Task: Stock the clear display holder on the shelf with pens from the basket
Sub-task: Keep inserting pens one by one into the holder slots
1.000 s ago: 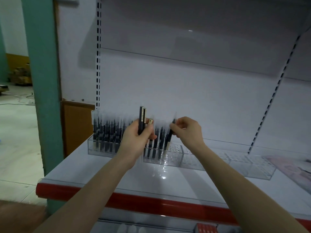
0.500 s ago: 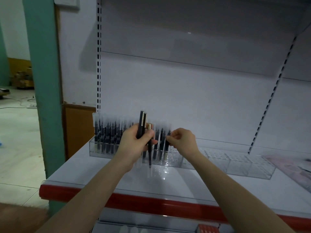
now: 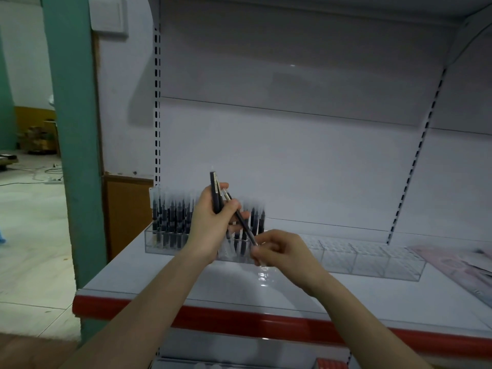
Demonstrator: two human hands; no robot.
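A long clear display holder stands on the white shelf. Its left part is packed with several upright dark pens; its right compartments hold nothing. My left hand grips a small bunch of dark pens upright in front of the holder. One pen slants down and to the right out of that bunch. My right hand pinches the lower tip of this slanted pen, just in front of the holder. The basket is out of view.
The shelf has a red front edge and a white back panel with slotted uprights. A pinkish flat sheet lies at the far right of the shelf. A green pillar stands to the left.
My right hand came away from the pens in the holder, dropped lower and took hold of the tip of one pen sliding out of the left hand's bunch. The left hand stayed put.
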